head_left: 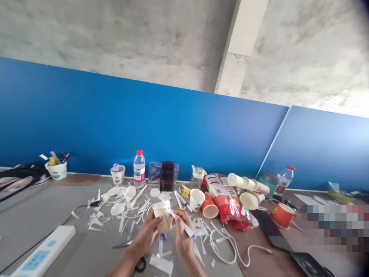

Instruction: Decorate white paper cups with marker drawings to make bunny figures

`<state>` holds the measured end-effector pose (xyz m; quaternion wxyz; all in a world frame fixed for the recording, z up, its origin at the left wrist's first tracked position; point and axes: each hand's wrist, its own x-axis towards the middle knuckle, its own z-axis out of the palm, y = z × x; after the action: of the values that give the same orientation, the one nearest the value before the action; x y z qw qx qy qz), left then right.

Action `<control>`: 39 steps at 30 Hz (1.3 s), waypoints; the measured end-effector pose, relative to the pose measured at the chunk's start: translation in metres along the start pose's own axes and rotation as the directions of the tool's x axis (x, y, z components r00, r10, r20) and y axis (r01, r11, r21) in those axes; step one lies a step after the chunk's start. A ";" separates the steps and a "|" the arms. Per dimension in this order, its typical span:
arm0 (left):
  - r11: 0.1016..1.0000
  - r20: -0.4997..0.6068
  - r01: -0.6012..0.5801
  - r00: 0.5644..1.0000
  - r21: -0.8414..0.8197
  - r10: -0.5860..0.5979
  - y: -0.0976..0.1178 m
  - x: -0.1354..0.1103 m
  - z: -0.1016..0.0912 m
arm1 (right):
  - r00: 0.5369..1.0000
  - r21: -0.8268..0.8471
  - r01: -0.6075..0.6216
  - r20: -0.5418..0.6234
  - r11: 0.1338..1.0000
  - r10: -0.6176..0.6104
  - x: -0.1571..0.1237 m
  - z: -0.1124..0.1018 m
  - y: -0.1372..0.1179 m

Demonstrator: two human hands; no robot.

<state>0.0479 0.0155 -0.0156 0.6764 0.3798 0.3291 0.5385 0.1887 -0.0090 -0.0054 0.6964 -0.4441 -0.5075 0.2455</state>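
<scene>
My left hand (151,227) is wrapped round a pale paper cup (163,217), which tilts slightly above the desk. My right hand (183,227) grips a white marker (187,229) with a purple end, its other end pointing at the cup's right side. Whether the tip touches the cup I cannot tell. Below the cup a small purple cap (164,236) shows among paper scraps. A pair of scissors (123,244) lies partly hidden under my left forearm. White paper strips (96,221) and cut pieces are scattered around both hands.
Behind stand a water bottle (139,171), a pen cup (118,175), a white cup (197,200) and a glass jug (197,177). To the right are a red package (221,196), stacked cups (248,182) and a white cable (235,250). A power strip (43,254) lies front left.
</scene>
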 end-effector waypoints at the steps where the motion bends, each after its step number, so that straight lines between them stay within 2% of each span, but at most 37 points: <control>1: 1.000 -0.003 -0.001 1.000 0.016 0.001 0.000 0.000 0.001 | 1.000 0.001 -0.001 0.002 1.000 0.001 0.000 0.000 0.000; 6: 0.998 0.011 -0.023 1.000 0.060 0.022 0.002 0.001 0.004 | 1.000 0.013 0.001 -0.007 1.000 -0.001 -0.001 0.003 0.000; 12: 0.999 -0.046 -0.007 0.999 0.048 0.009 0.003 0.002 0.007 | 0.999 0.009 -0.044 -0.011 0.999 0.044 0.000 0.003 -0.001; 22: 0.998 -0.016 -0.028 0.999 0.051 0.029 0.010 -0.002 0.012 | 0.999 0.010 -0.043 -0.002 0.999 0.043 0.001 0.004 -0.002; 34: 0.998 0.004 -0.029 1.000 0.053 0.029 0.007 -0.001 0.006 | 1.000 -0.015 0.014 -0.022 1.000 -0.015 0.001 0.003 -0.006; 39: 0.998 0.025 -0.033 0.999 0.045 0.032 0.007 -0.001 0.006 | 1.000 0.006 -0.006 -0.003 1.000 0.006 0.001 0.004 -0.004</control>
<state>0.0494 0.0146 -0.0071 0.6627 0.4069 0.3265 0.5372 0.1848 -0.0089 -0.0012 0.6978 -0.4440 -0.5044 0.2481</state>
